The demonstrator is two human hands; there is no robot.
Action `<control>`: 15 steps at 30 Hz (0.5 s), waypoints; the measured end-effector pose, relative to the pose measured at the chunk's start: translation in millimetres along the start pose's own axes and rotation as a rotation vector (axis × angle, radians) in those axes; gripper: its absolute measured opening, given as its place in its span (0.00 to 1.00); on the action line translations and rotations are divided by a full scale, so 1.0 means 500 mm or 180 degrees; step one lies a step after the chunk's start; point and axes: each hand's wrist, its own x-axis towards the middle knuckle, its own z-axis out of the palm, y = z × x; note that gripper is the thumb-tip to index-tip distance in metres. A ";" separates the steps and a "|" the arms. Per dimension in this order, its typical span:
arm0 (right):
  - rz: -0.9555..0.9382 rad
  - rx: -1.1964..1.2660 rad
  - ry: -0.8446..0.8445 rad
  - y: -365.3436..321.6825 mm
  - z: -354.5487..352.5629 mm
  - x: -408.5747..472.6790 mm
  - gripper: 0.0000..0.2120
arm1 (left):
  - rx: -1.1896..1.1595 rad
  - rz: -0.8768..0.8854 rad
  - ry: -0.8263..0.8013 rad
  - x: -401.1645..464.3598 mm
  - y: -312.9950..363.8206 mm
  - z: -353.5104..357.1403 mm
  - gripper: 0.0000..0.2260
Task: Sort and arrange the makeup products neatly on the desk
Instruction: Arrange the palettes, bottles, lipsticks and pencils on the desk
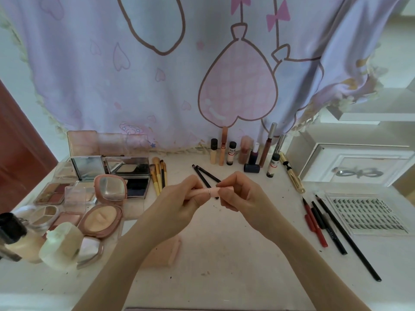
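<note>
Pink and slim, a makeup tube is being pinched at both ends, left hand and right hand, above the desk. Palettes left of the hands and pencils to their right are looking grouped already; the tube and the pink pad below the left wrist are probably still awaiting places.

lilac cartoon curtain hangs behind; white drawer cabinet at right.

Bare forearms, no sleeves; ring on left grip.
</note>
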 end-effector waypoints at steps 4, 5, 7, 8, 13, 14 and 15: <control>-0.0123 -0.0468 -0.0086 0.006 -0.009 -0.002 0.05 | 0.0221 -0.0108 -0.0189 0.003 -0.003 -0.003 0.09; -0.0135 -0.0641 -0.0101 0.006 -0.011 -0.002 0.06 | 0.0195 -0.0152 -0.0247 0.002 -0.002 -0.003 0.08; -0.0141 -0.1080 -0.0163 0.005 -0.012 -0.002 0.09 | 0.0053 -0.0282 -0.0279 -0.002 -0.001 -0.001 0.06; -0.0142 -0.1243 -0.0219 0.006 -0.011 -0.002 0.10 | 0.0003 -0.0348 -0.0263 -0.003 0.001 0.002 0.05; -0.0182 -0.1697 -0.0454 0.011 0.012 -0.002 0.06 | -0.0107 -0.0386 -0.0136 0.007 0.020 0.017 0.06; -0.0204 -0.1807 -0.0454 0.014 0.014 -0.002 0.08 | -0.0100 -0.0389 -0.0133 0.009 0.021 0.018 0.06; -0.0243 -0.1906 -0.0443 0.017 0.016 -0.003 0.09 | -0.0085 -0.0404 -0.0159 0.011 0.020 0.018 0.06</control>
